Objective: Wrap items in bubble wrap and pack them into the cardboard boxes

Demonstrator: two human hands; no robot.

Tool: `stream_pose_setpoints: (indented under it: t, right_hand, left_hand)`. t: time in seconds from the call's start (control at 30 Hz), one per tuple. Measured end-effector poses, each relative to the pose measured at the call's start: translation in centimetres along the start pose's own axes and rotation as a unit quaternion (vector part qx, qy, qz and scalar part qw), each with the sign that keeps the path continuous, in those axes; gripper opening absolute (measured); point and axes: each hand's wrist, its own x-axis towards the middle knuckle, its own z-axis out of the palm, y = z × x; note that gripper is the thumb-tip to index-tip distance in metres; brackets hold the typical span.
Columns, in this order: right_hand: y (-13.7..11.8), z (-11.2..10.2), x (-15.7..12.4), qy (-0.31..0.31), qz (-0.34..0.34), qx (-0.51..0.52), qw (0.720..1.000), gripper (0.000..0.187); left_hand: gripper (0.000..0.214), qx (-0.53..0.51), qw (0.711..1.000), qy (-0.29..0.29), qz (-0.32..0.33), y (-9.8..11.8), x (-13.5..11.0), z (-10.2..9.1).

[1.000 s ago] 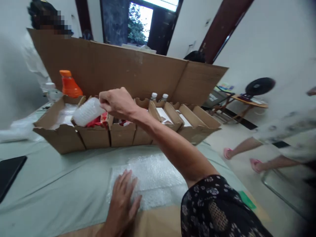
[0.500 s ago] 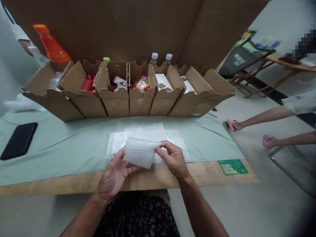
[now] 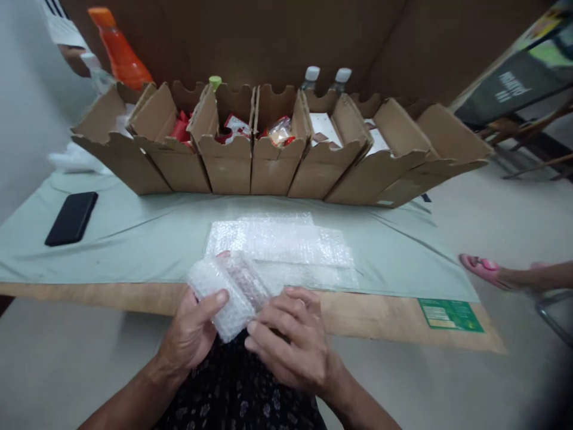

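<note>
A clear bubble wrap bag [image 3: 224, 298] is held up over the table's front edge, tilted, with a folded or opened layer along its right side. My left hand [image 3: 192, 328] grips it from the left, thumb on top and fingers underneath. At its lower right side, my right hand [image 3: 290, 340] pinches the edge with curled fingers. Whether anything lies inside the bag, I cannot tell. Just behind it, several flat bubble wrap sheets [image 3: 286, 242] lie overlapping on the pale green cloth [image 3: 147, 251].
A row of cardboard bins [image 3: 273, 170] holding packets and white boxes stands at the back. Bottles, including an orange one [image 3: 125, 60], rise behind them. A black phone [image 3: 71, 219] lies left, a green card [image 3: 450, 315] right. Another person's foot [image 3: 487, 269] shows at right.
The bubble wrap bag has come nearer to me and turned to a slant. My right hand has shifted from its upper right corner to its lower right edge. The view has swung left.
</note>
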Motion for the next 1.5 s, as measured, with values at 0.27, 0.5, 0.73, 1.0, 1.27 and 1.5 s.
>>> stream_pose_setpoints:
  t: [0.27,0.5,0.73,1.0,1.27,1.5]
  right_hand:
    - [3.0,1.2,-1.4,-0.023,0.409,0.376,0.831,0.098]
    - [1.3,-0.4,1.5,0.058,0.401,0.453,0.794,0.028]
    - [-1.5,-2.5,4.5,-0.048,0.179,0.56,0.807,0.024]
    - [0.7,-4.9,0.9,0.118,0.195,0.552,0.802,0.029]
    - [0.8,-5.6,0.8,0.129,0.155,0.574,0.793,0.033]
    - [7.5,-8.2,-1.6,0.244,0.378,0.211,0.868,0.014]
  left_hand:
    - [0.092,0.059,0.987,-0.149,-0.005,-0.3,-1.2,-2.4]
    - [0.1,0.001,0.994,-0.089,-0.056,-1.1,0.4,-4.1]
    - [0.121,0.09,0.987,-0.084,-0.102,-3.6,1.1,-4.8]
    - [0.097,-0.072,0.968,-0.125,-0.203,-4.4,0.2,-4.5]
    - [0.088,0.129,0.976,-0.075,-0.157,-5.0,0.6,-3.7]
    - [0.074,0.38,0.916,0.102,0.079,2.0,5.1,-4.4]
